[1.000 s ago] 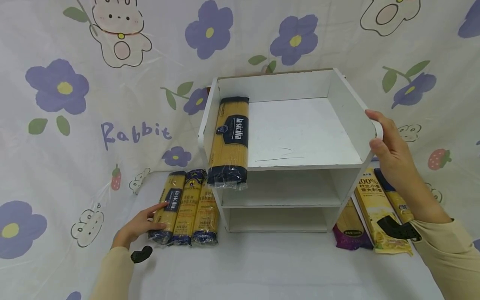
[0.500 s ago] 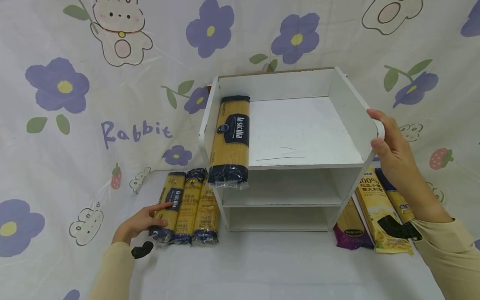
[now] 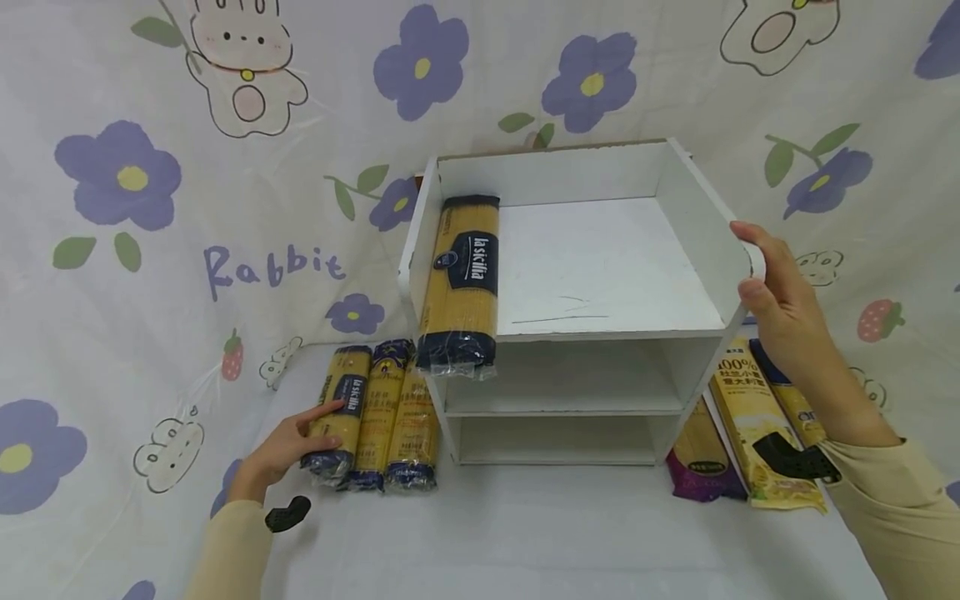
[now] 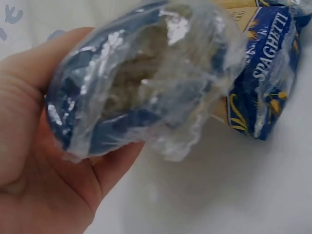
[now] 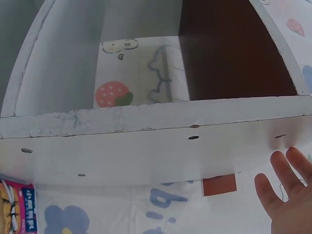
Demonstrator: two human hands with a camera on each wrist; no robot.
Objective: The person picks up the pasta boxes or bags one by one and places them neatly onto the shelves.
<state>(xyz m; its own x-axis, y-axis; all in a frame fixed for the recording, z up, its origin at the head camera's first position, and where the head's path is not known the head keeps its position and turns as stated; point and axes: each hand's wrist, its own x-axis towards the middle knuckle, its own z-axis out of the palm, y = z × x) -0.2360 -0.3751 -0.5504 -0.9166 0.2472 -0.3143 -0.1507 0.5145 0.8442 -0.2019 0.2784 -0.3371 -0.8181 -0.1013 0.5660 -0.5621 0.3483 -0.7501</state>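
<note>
While the right hand (image 3: 780,308) rests with straight fingers on the shelf's (image 3: 705,242) right wall, the left hand (image 3: 281,454) curls around the near end of the leftmost spaghetti pack (image 3: 341,412), on the table left of the shelf.

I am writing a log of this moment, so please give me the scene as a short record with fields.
Left hand: grips the near end of the leftmost spaghetti packet on the table
Right hand: rests on the right wall of the white shelf unit
Top shelf: one la sicilia packet, at the left side
Beside the grip: two more packets
Right of unit: three other packets
</note>
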